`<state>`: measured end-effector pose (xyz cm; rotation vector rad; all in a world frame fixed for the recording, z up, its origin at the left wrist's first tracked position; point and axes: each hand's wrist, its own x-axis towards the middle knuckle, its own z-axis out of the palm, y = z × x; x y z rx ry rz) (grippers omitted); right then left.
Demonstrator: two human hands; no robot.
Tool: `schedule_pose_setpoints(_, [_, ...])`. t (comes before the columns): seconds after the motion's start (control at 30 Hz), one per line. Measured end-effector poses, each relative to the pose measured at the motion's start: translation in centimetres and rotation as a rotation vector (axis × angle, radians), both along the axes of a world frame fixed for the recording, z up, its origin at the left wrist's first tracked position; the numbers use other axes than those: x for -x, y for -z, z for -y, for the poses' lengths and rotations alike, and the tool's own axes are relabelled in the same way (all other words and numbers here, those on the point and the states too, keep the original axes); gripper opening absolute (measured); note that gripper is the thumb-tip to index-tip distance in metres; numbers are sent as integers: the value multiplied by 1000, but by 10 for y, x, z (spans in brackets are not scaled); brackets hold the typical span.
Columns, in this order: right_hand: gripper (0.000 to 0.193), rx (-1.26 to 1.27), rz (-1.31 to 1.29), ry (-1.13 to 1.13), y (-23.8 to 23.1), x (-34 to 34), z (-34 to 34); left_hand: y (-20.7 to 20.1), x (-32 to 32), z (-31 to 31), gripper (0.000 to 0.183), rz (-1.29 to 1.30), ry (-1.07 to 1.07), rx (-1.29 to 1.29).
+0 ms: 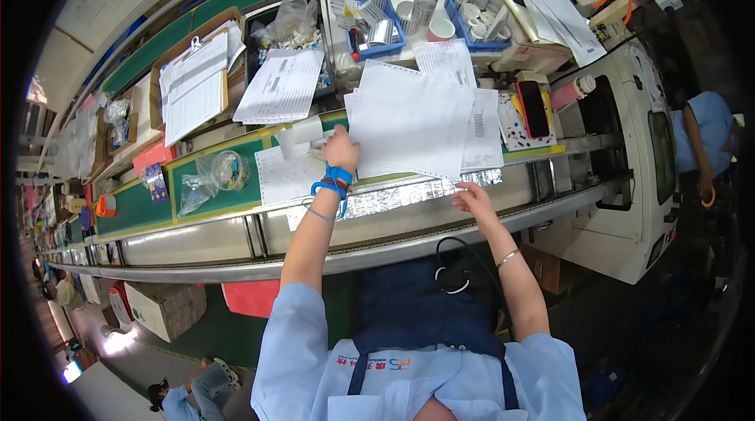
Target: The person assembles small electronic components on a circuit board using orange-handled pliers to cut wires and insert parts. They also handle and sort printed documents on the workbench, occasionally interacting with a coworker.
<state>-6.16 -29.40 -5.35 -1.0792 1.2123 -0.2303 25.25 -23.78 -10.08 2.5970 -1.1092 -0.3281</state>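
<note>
A large blank-looking white sheet of paper (pixel 409 126) lies over several printed sheets (pixel 484 126) on the workbench. At its left edge my left hand (pixel 342 150) is closed on the paper, its fingertips partly hidden; a blue strap circles that wrist. Just below the sheet's lower right corner is my right hand (pixel 473 201), its fingers loosely bent and apart, holding nothing I can see. Another printed sheet (pixel 279 175) lies left of my left hand, with a small white slip (pixel 299 138) curling up above it.
Blue bins (pixel 381 49) of small parts stand at the back. Left of them are a black tray (pixel 325 79) and a clipboard (pixel 194 83). A phone (pixel 533 109) lies to the right. Plastic bags (pixel 197 191) and a tape roll (pixel 230 171) sit left. The metal bench edge (pixel 362 258) runs before me.
</note>
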Motion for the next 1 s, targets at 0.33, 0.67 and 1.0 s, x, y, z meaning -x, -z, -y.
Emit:
schedule_pose_setpoints(0.33, [35, -94, 334, 210, -36, 5, 22, -160, 77, -62, 25, 167, 908, 921])
schedule_pose_setpoints(0.67, [62, -345, 572, 210, -24, 10, 44, -74, 80, -113, 17, 38, 1186, 653])
schedule_pose_setpoints(1.0, [28, -25, 36, -23, 28, -4, 43, -29, 79, -146, 56, -381, 552, 360])
